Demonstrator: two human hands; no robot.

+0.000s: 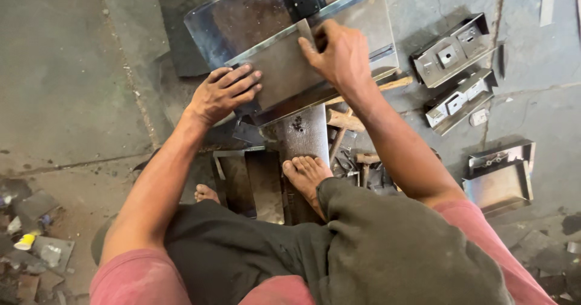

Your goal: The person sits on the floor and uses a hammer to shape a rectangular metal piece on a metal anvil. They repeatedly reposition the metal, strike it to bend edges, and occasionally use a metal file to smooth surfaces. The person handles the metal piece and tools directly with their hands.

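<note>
Pressing left hand [223, 93] flat on steel sheet [284, 78], right hand [339, 54] pinching its edge

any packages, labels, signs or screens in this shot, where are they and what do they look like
No labels, signs or screens show.
Small yellow and white container: far left on the floor among scrap; too small to tell more.
The hands hold only bare metal: left hand flat on a grey sheet metal panel, right hand at its upper edge.
</note>
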